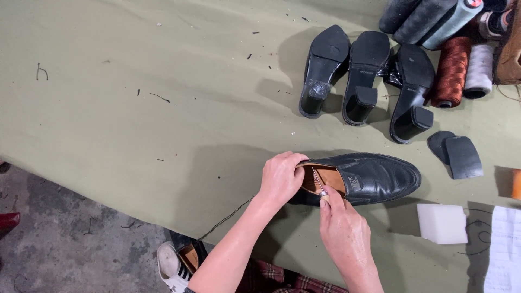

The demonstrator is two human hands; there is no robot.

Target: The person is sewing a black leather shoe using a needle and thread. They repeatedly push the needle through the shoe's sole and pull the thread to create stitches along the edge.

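- A black loafer [369, 176] is laid on its side near the front edge of the olive-green table [135, 97], its opening turned toward the person.
- The heel end is gripped by the left hand [280, 178], fingers curled closed over the collar.
- A thin metal awl [318, 182] is pinched between the closed fingertips of the right hand [342, 228], its point inside the opening.
- The shoe is best braced firmly and the awl kept straight, so that slipping is avoided.
- A dark thread [225, 220] trails off the table edge; three heeled soles [363, 76] and thread spools [453, 68] lie well apart.

The left hand [280, 176] hides the black shoe's [374, 176] heel; thread spools [434, 21] at upper right and white paper [503, 249] at lower right are cut off by the frame's edges.
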